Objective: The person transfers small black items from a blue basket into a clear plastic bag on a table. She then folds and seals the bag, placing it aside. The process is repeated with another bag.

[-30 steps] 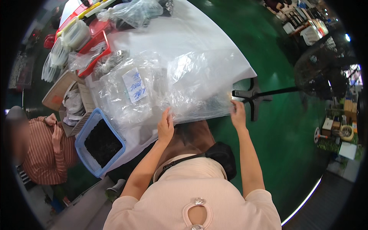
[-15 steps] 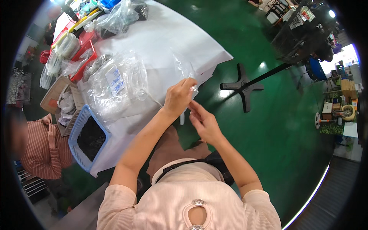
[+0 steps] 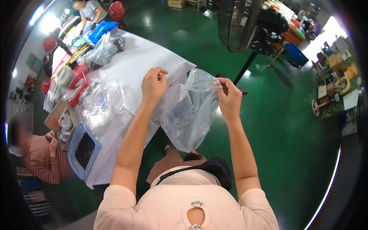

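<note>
A large clear plastic bag [image 3: 189, 122] hangs off the table's near corner, loose and crumpled, its lower end above my feet. My right hand [image 3: 230, 100] pinches its upper right edge between thumb and fingers. Left of the bag, over the white-covered table [image 3: 143, 51], my left hand [image 3: 154, 87] is closed with fingers curled. Whether it grips any see-through film cannot be made out. A pile of clear plastic bags [image 3: 101, 109] lies on the table to its left.
A blue basket of dark pieces [image 3: 96, 149] stands at the table's near left edge, beside a cardboard box [image 3: 57, 117] and red tray [image 3: 79, 94]. A person in stripes [image 3: 46, 159] sits left; another [image 3: 92, 11] works far off. A stand fan [image 3: 241, 27] stands ahead right.
My hands have moved apart, the right one outward with the bag's edge. The bag, earlier bunched at my hands, now hangs spread out. The view has shifted, showing more of the far room.
</note>
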A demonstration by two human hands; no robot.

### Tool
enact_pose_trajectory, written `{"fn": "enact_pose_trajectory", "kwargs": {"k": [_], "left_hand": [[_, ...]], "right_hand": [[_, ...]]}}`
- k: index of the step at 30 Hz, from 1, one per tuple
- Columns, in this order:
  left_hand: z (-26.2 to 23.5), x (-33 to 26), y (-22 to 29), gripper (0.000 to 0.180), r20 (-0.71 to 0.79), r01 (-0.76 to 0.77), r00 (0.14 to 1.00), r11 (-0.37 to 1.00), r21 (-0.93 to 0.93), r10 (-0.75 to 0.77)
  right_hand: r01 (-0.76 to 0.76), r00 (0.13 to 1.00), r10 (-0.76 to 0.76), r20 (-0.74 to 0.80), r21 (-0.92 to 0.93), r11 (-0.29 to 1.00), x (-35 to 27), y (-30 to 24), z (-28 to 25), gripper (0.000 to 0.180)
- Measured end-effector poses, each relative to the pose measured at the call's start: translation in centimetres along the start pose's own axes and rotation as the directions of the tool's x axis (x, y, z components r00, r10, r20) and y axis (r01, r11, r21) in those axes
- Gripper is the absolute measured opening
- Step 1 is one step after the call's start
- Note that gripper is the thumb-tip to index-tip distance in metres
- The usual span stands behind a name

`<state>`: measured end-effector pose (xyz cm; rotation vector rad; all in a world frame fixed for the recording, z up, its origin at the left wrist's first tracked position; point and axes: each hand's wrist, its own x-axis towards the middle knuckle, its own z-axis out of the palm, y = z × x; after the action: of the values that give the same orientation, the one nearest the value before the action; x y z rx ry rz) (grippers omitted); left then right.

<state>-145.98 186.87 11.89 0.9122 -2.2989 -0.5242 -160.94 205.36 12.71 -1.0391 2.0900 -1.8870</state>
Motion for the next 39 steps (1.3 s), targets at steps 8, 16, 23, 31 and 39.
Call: {"fn": "enact_pose_trajectory", "kwargs": {"k": [8, 16, 23, 31, 39], "left_hand": [[7.6, -2.8, 10.9, 0.023, 0.183, -0.048, 0.975, 0.918, -0.395, 0.13], [-1.7, -0.3, 20.8, 0.027, -0.548, -0.677, 0.68, 0.704, -0.213, 0.488], [-3.0, 4.2, 19.2, 0.027, -0.207, -0.664, 0.737, 0.746, -0.046, 0.644], [-4.9, 3.4, 2.8, 0.029, 0.106, -0.141, 0.903, 0.519, -0.843, 0.417], [-13.8, -0.8, 4.6, 0.034, -0.479, -0.645, 0.547, 0.71, 0.281, 0.686]], "right_hand": [[0.199, 0.919, -0.311, -0.242, -0.396, 0.896, 1.4, -3.3, -8.8, 0.014], [0.518, 0.579, -0.774, -0.256, -0.617, 0.592, -2.4, -8.9, -14.4, 0.018], [0.619, 0.571, -0.76, -0.311, -0.445, 0.647, 2.9, -9.7, -14.0, 0.073], [0.772, 0.321, -0.936, -0.142, -0.533, 0.346, 2.0, -10.9, -6.2, 0.031], [0.814, 0.552, -0.825, -0.123, -0.139, 0.565, 3.0, -3.6, -0.7, 0.015]]}}
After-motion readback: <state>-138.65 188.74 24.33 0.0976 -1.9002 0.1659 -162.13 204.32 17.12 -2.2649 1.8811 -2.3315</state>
